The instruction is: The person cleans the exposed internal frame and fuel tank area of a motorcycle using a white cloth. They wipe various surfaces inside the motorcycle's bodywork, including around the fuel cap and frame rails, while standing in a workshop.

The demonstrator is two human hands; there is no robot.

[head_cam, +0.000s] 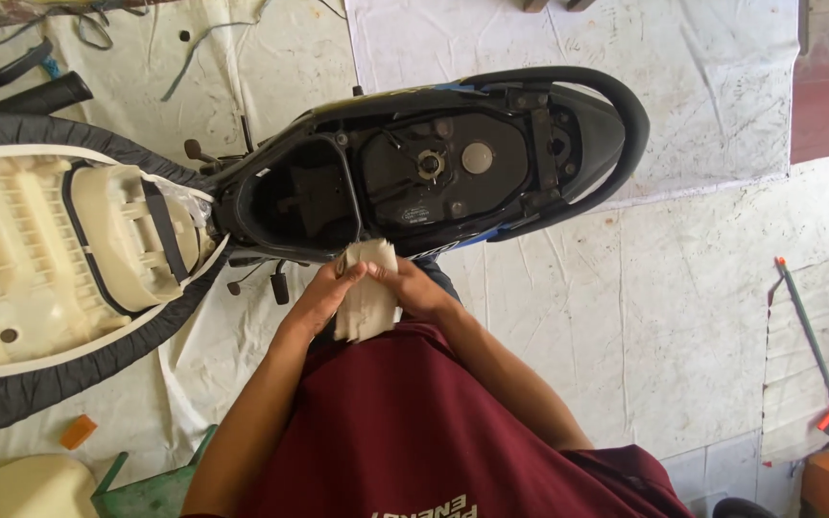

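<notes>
Left hand: the left hand (323,299) is gripping the pale cloth (367,293) from its left side, the fingers (345,278) curling closed over the upper part of the fabric.
Right hand: the right hand (416,288) is pinching the same cloth from its right side, fingers bent shut on the fold and touching the fabric close to the left hand.
Cloth: a crumpled off-white rag, being held between both hands in front of the person's chest, just below the open edge of the scooter, its lower end hanging down over the maroon shirt (414,422).
Scooter: a black scooter body (453,158) is standing on the floor with its seat lifted, showing the dark underseat tub (299,197) and, further back, a round fuel cap (477,158); a black grab rail (616,115) is looping round the tail.
Seat: the raised seat (40,269) is showing its cream plastic underside, edged with a black cover, to the left of the hands.
Floor: white sheets (683,307) are covering the ground around the scooter.
Right edge: a long-handled tool (813,336) with an orange tip is lying on the sheets, well apart from the hands.
Lower left: a small orange block (77,432) is lying near a green frame (146,489).
</notes>
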